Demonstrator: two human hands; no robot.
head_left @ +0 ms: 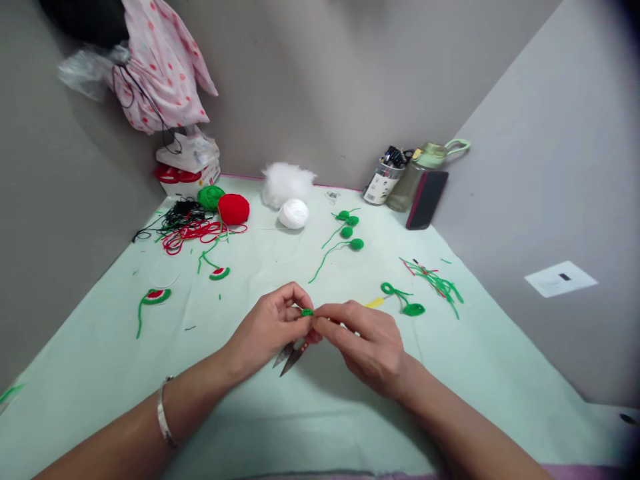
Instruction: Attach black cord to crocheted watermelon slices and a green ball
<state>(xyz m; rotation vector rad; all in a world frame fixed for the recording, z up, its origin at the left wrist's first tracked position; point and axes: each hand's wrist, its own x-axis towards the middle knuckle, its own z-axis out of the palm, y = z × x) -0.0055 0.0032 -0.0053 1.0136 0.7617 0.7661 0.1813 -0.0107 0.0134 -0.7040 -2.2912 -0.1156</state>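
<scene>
- At the middle of a pale green tablecloth (300,420), two bare hands meet over a small green crocheted piece (307,312), held just above the cloth.
- The left hand (273,327) pinches the piece between thumb and forefinger.
- The right hand (370,337) has thumb and forefinger pressed together on the piece's right edge; its other fingers curl beneath, partly hidden.
- Below the fingertips, scissors (291,359) point toward the wearer; whether the right hand grips their handles cannot be told.
- Just beside the right hand lies a yellow-handled tool (374,303), partly covered.
- Apparently done: two watermelon-slice shapes (157,297) at left, four green balls (357,244) further back, and a green leaf shape (413,309) with a looped cord at right.
- Apparently left: the piece in hand looks unfinished, and long yarn tails hang from both slices and at least one ball.
- Toward the wall sit red yarn (234,209), green yarn (211,198), white yarn (294,214) and fluffy stuffing (287,183).
</scene>
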